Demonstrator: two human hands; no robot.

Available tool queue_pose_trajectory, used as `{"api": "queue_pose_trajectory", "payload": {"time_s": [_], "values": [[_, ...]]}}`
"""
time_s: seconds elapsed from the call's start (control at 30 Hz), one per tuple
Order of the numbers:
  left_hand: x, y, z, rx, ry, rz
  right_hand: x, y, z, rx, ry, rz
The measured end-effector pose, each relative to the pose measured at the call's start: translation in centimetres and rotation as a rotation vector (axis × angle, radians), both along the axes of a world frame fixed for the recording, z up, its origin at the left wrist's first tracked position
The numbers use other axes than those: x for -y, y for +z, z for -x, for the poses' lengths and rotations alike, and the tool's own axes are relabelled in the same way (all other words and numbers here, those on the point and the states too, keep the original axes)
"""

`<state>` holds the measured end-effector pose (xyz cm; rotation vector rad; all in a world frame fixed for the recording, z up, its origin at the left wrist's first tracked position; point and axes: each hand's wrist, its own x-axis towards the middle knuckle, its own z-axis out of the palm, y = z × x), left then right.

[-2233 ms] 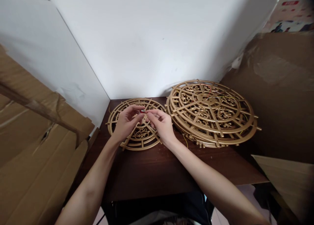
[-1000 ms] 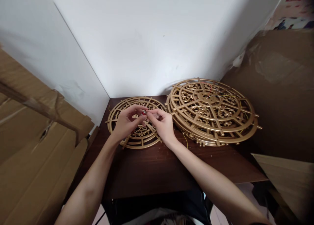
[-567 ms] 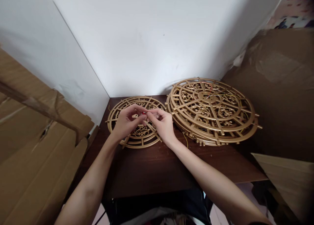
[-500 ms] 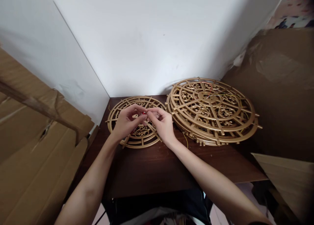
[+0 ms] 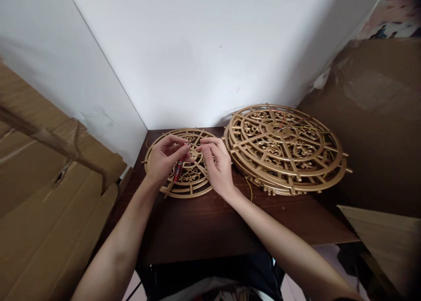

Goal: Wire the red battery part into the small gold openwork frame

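Observation:
My left hand [image 5: 167, 157] is closed, with thumb and fingertips pinching the upper end of a slim red patterned lighter [image 5: 178, 169]. The lighter slants down below the fingers, over a round gold lattice panel [image 5: 192, 189] on the table. A small gap to the right, my right hand [image 5: 217, 163] is held with bent fingers and the thumb against the index finger. Whatever may be between those fingertips is too small to make out. Both hands hover over the panel and hide part of its scrollwork.
A stack of larger gold lattice panels [image 5: 286, 161] stands to the right on the dark brown table [image 5: 197, 231], with thin yellow and red strands on top. A yellow strand [image 5: 250, 189] hangs beside it. Cardboard [image 5: 59, 196] lines the left; a cardboard box [image 5: 378, 125] stands right.
The fingertips of both hands were touching and have parted slightly. The red lighter, mostly hidden before, now shows below my left fingers.

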<state>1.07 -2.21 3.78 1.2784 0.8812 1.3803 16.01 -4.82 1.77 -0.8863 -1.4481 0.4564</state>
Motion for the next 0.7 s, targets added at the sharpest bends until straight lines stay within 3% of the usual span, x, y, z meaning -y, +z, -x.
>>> {"api": "queue_pose_trajectory", "payload": {"time_s": [0.13, 0.37, 0.53, 0.7], "values": [[-0.6, 0.4, 0.5, 0.2, 0.065, 0.076, 0.3, 0.1, -0.1, 0.091, -0.042, -0.008], [-1.3, 1.4, 1.3, 0.497, 0.261, 0.267, 0.0, 0.0, -0.3, 0.165, 0.14, 0.154], [-1.4, 1.4, 1.4, 0.614, 0.254, 0.351, -0.1, -0.6, -0.2, 0.449, 0.166, 0.177], [-1.7, 0.9, 1.6, 0.598, 0.249, 0.361, -0.4, -1.6, 0.2, 0.489, 0.3, 0.128]]}}
